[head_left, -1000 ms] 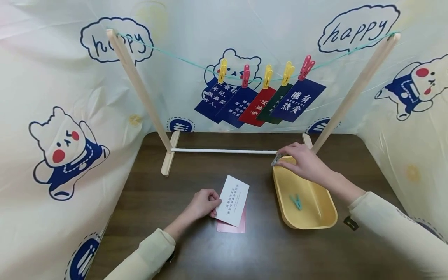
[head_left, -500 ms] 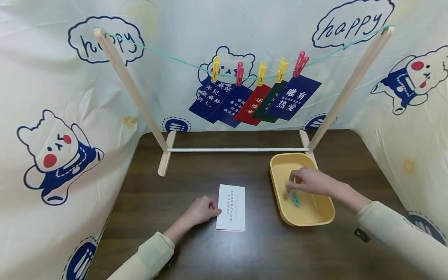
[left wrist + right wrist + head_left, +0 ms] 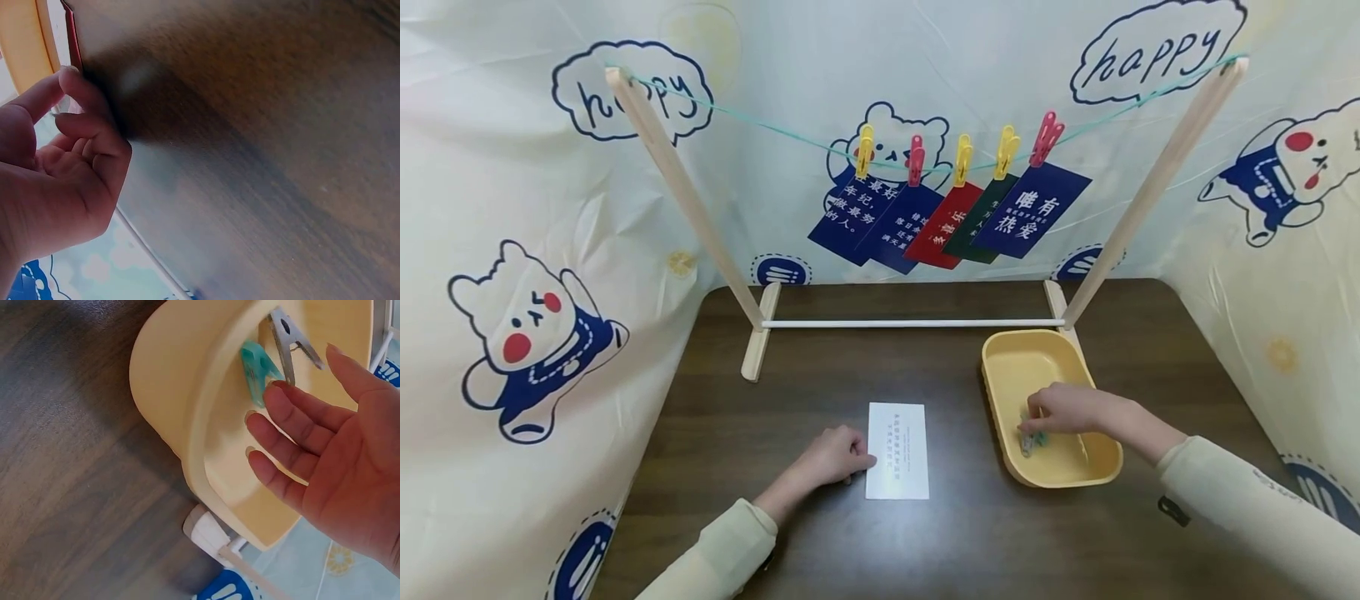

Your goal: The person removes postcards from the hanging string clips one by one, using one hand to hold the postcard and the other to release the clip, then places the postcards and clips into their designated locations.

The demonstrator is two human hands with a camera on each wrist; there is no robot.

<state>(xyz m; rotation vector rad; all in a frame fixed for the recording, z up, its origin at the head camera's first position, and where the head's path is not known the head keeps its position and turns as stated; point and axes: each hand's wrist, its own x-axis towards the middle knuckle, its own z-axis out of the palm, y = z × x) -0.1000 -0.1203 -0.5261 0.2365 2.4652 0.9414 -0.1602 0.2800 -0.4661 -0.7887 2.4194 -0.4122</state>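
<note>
A white card (image 3: 898,452) printed with columns of characters lies on the table. My left hand (image 3: 833,456) is at its left edge, pinching there with thumb and forefinger. In the left wrist view a red edge (image 3: 74,40) shows beside those fingertips, and the other fingers are curled. Inside the yellow basket (image 3: 1002,417), my right hand (image 3: 1071,410) holds nothing, its fingers loosely spread. A grey clothespin (image 3: 286,340) and a teal clothespin (image 3: 256,369) lie in the basket right at its fingertips, overlapping the forefinger in the right wrist view.
Behind stands a wooden frame (image 3: 681,192) with a white crossbar (image 3: 910,323) and a green cord (image 3: 752,122). Yellow and pink clothespins hang several cards from it, including a red card (image 3: 942,229). A printed cloth (image 3: 535,192) encloses the table (image 3: 820,367).
The right hand has carried the grey clothespin down into the basket and let it go. The left hand has laid the tilted white card flat, squared over the pink one, now hidden in the head view.
</note>
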